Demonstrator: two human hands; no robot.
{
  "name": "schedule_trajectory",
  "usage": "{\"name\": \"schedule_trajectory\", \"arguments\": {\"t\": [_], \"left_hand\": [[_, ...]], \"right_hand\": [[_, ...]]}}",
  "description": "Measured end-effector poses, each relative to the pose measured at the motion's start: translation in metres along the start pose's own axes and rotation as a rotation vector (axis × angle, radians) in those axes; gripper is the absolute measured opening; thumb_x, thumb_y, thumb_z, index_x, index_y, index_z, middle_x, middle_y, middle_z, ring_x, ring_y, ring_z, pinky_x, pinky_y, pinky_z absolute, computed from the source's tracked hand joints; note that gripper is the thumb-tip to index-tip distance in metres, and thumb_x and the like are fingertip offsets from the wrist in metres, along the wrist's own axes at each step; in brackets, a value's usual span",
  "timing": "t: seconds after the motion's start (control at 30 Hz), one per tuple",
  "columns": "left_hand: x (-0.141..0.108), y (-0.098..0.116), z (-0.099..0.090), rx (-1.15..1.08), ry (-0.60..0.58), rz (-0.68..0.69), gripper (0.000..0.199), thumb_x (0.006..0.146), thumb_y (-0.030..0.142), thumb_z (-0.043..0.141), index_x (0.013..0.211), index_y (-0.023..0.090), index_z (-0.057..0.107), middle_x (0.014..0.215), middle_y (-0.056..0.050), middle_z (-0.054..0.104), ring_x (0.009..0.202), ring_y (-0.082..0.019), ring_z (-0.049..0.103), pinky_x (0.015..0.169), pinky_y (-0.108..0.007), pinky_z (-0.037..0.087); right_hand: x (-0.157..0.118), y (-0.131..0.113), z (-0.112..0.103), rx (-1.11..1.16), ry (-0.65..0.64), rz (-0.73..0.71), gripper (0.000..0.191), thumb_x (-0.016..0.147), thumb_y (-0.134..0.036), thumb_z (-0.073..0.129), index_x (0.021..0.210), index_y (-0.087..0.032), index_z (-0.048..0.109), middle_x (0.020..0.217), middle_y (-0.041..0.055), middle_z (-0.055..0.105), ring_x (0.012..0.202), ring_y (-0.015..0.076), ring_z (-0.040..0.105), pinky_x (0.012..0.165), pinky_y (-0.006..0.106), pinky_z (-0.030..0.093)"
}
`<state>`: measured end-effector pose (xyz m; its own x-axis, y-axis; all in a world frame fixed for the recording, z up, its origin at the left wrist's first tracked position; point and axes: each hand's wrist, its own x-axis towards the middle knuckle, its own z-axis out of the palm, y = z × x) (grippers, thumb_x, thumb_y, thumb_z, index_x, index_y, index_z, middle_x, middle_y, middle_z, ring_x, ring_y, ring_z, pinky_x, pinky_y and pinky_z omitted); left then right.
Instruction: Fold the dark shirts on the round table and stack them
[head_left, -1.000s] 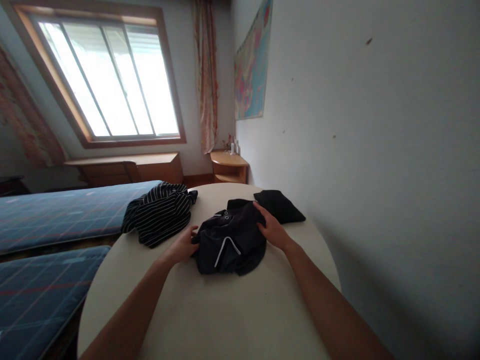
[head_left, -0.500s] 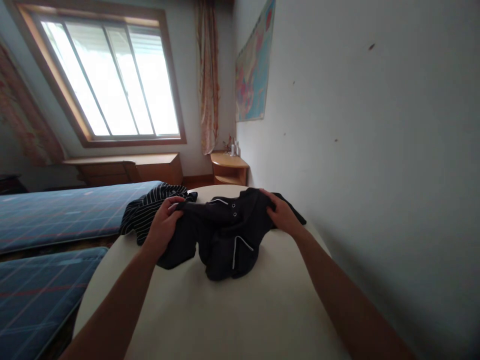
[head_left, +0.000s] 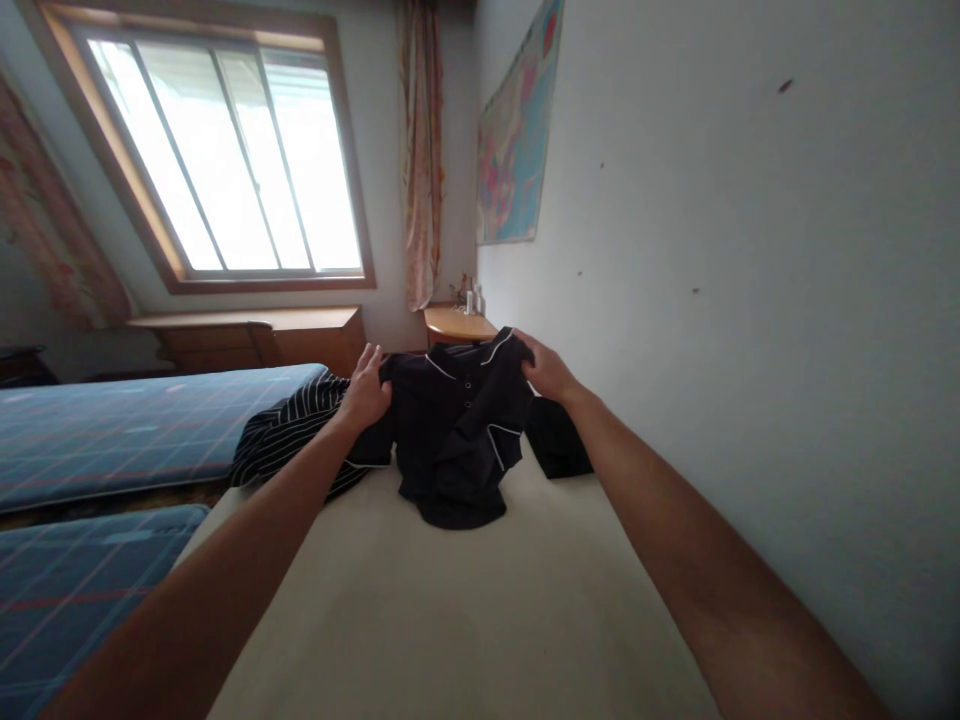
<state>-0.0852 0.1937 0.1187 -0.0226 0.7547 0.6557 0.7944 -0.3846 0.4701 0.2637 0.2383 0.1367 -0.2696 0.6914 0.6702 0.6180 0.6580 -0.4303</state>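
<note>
A black polo shirt [head_left: 457, 430] with white piping and a short button placket hangs between my two hands, its collar up and its lower part bunched over the pale table [head_left: 465, 620]. My left hand [head_left: 367, 390] grips it at the shoulder on the left, fingertips pointing up. At the other shoulder, beside the collar, my right hand [head_left: 549, 368] is closed on the cloth. A black-and-white striped garment [head_left: 289, 425] lies crumpled on the table's left side, partly behind my left arm. Dark folded cloth [head_left: 559, 440] rests under my right hand; whether it is a separate garment I cannot tell.
Blue plaid mattresses [head_left: 150, 425] lie left of the table. A white wall [head_left: 712, 400] runs close along the right, with a map [head_left: 517, 140] on it. At the back stand a wooden desk [head_left: 300, 318] below the window and a corner shelf [head_left: 454, 322] with small items.
Both hands have risen and moved forward, lifting the shirt's shoulders. Its collar and buttoned front now face me more openly, and the lower part hangs straighter.
</note>
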Motion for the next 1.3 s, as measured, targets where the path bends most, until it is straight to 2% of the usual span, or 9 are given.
{"name": "schedule_trajectory", "arguments": {"t": [0.1, 0.23, 0.37, 0.57, 0.67, 0.73, 0.93, 1.1, 1.3], "left_hand": [[-0.015, -0.003, 0.026, 0.14, -0.098, 0.021, 0.071, 0.074, 0.012, 0.062, 0.143, 0.013, 0.046, 0.162, -0.017, 0.022, 0.149, -0.04, 0.017, 0.119, -0.052, 0.025], [-0.054, 0.003, 0.051, 0.238, -0.207, 0.059, 0.05, 0.081, 0.017, 0.06, 0.131, 0.017, 0.057, 0.151, -0.018, 0.04, 0.137, -0.038, 0.04, 0.109, -0.049, 0.039], [-0.093, 0.012, 0.057, 0.272, -0.286, -0.021, 0.03, 0.088, 0.022, 0.055, 0.117, 0.017, 0.061, 0.117, -0.014, 0.063, 0.107, -0.029, 0.061, 0.094, -0.039, 0.048], [-0.137, 0.016, 0.049, 0.203, -0.441, -0.135, 0.024, 0.087, 0.019, 0.055, 0.111, 0.015, 0.057, 0.107, -0.013, 0.068, 0.1, -0.025, 0.065, 0.085, -0.033, 0.048], [-0.155, 0.017, 0.044, 0.152, -0.427, -0.119, 0.033, 0.084, 0.016, 0.057, 0.117, 0.015, 0.055, 0.118, -0.014, 0.064, 0.11, -0.026, 0.061, 0.092, -0.033, 0.045], [-0.165, 0.018, 0.042, 0.133, -0.404, -0.127, 0.036, 0.083, 0.016, 0.059, 0.119, 0.016, 0.056, 0.121, -0.014, 0.062, 0.114, -0.026, 0.059, 0.095, -0.033, 0.044], [-0.174, 0.017, 0.034, 0.07, -0.287, -0.201, 0.014, 0.091, 0.023, 0.05, 0.096, 0.022, 0.063, 0.105, -0.008, 0.068, 0.096, -0.023, 0.063, 0.082, -0.032, 0.046], [-0.161, 0.002, 0.023, -0.174, 0.012, -0.406, 0.021, 0.092, 0.035, 0.048, 0.1, 0.021, 0.061, 0.086, -0.004, 0.068, 0.076, -0.02, 0.063, 0.071, -0.03, 0.045], [-0.16, -0.01, 0.025, -0.288, 0.041, -0.418, 0.025, 0.086, 0.041, 0.051, 0.091, 0.018, 0.062, 0.084, -0.006, 0.067, 0.076, -0.022, 0.063, 0.072, -0.032, 0.048]], "right_hand": [[-0.007, 0.019, 0.028, -0.117, -0.1, 0.138, 0.071, 0.075, -0.007, 0.06, 0.145, -0.012, 0.047, 0.157, 0.0146, 0.035, 0.146, 0.0306, 0.031, 0.121, 0.046, 0.026], [-0.042, 0.022, 0.061, -0.27, -0.259, 0.122, 0.045, 0.079, -0.008, 0.062, 0.124, -0.015, 0.066, 0.151, 0.0164, 0.043, 0.142, 0.0315, 0.037, 0.119, 0.047, 0.026], [-0.076, -0.004, 0.074, -0.327, -0.321, 0.084, 0.02, 0.092, -0.023, 0.055, 0.106, -0.019, 0.07, 0.123, 0.0129, 0.066, 0.119, 0.0271, 0.056, 0.104, 0.043, 0.039], [-0.116, -0.065, 0.071, -0.295, -0.265, -0.072, 0.032, 0.092, -0.046, 0.059, 0.109, -0.019, 0.062, 0.104, 0.0071, 0.069, 0.096, 0.0218, 0.06, 0.088, 0.035, 0.041], [-0.135, -0.085, 0.076, -0.33, -0.318, -0.231, 0.039, 0.084, -0.04, 0.071, 0.117, -0.021, 0.061, 0.117, 0.008, 0.065, 0.105, 0.0243, 0.057, 0.091, 0.036, 0.039], [-0.146, -0.091, 0.082, -0.401, -0.351, -0.242, 0.024, 0.086, -0.029, 0.068, 0.11, -0.023, 0.065, 0.113, 0.0072, 0.066, 0.104, 0.0243, 0.058, 0.09, 0.036, 0.038], [-0.163, -0.084, 0.074, -0.355, -0.076, -0.001, 0.012, 0.095, -0.023, 0.056, 0.101, -0.021, 0.067, 0.103, 0.0058, 0.068, 0.099, 0.0211, 0.061, 0.082, 0.031, 0.04], [-0.171, -0.057, 0.035, -0.295, 0.235, 0.188, 0.02, 0.096, -0.029, 0.05, 0.101, -0.02, 0.067, 0.091, 0.0061, 0.069, 0.079, 0.02, 0.063, 0.072, 0.031, 0.041], [-0.179, -0.034, 0.025, -0.171, 0.246, 0.374, 0.021, 0.09, -0.033, 0.054, 0.099, -0.02, 0.069, 0.071, 0.0019, 0.068, 0.063, 0.0187, 0.062, 0.064, 0.03, 0.044]]}}
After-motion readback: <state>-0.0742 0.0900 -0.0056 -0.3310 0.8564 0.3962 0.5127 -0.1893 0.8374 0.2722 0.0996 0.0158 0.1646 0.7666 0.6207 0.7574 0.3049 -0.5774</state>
